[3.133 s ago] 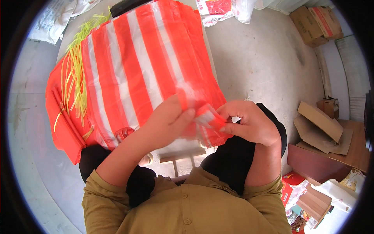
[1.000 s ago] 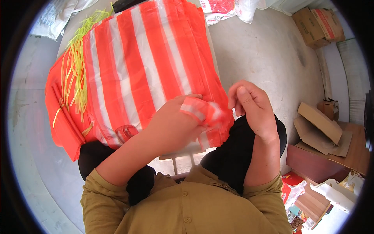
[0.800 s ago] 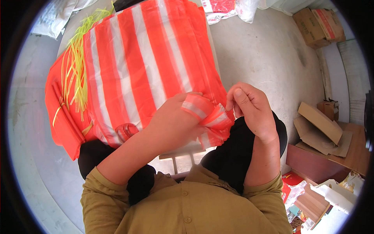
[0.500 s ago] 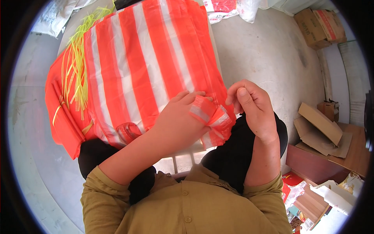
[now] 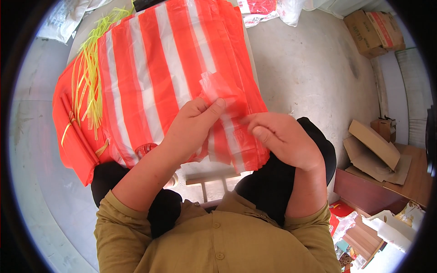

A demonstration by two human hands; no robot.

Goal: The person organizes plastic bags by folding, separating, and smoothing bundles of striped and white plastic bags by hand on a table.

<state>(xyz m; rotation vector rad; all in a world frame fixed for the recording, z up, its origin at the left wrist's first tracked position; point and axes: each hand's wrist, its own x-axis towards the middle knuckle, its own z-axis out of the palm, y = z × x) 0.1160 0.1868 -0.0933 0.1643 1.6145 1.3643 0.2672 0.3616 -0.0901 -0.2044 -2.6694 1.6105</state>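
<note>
A thick stack of red-and-white striped plastic bags (image 5: pixel 150 77) spreads across the work surface in front of me. My left hand (image 5: pixel 193 125) lies over its near right part, thumb pressed on a crumpled flap of striped plastic bag (image 5: pixel 214 84) that sticks up past the fingers. To the right, my right hand (image 5: pixel 284 139) is closed, thumb against curled fingers. Its blurred fingertips reach the stack's right edge; what they pinch, if anything, is hidden. Between my forearms hangs the near edge of the bags (image 5: pixel 234 150).
Yellow-green plastic strips (image 5: pixel 88 86) drape over the stack's left side. Beside them lies a red roll tied with a yellow strip (image 5: pixel 79 132). Cardboard boxes (image 5: pixel 373 34) stand at the far right, and an opened carton (image 5: pixel 378 152) sits on a brown cabinet (image 5: pixel 364 189).
My left hand has turned and moved up and left, bringing a crumpled flap of plastic bag up with it. My right hand has come down and left to the stack's edge.
</note>
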